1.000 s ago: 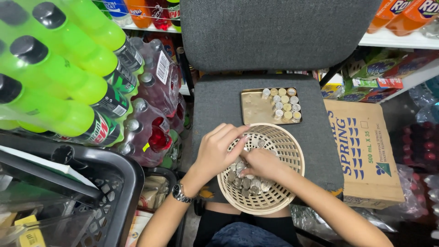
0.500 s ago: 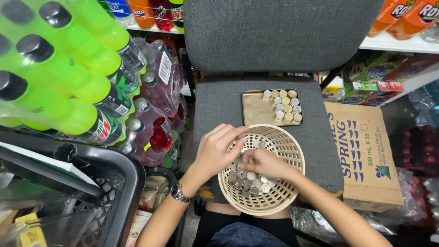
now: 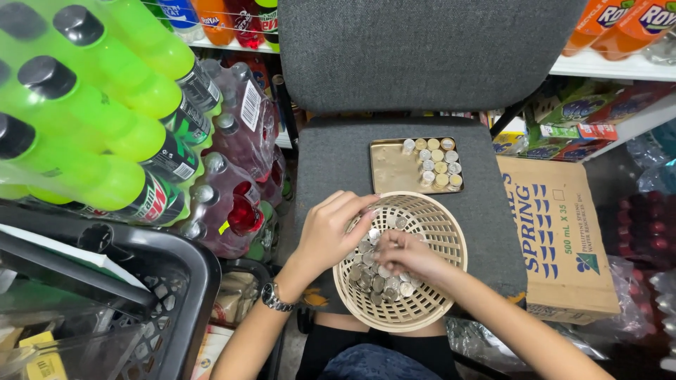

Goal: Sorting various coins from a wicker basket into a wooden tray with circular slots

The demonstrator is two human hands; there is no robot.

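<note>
Both hands' curled fingers [image 3: 366,211] pick among round metal coins [image 3: 377,280] in a woven plastic basket [image 3: 440,225].

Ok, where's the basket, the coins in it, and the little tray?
basket [image 3: 451,232], head view, on its bare right rim.
coins [image 3: 377,281], head view, on the loose pile inside the basket.
tray [image 3: 391,169], head view, on its bare left part.

light: bright, even, overhead | shadows: soft | focus: sharp centre | edges: wide-angle bending, slight blur
</note>
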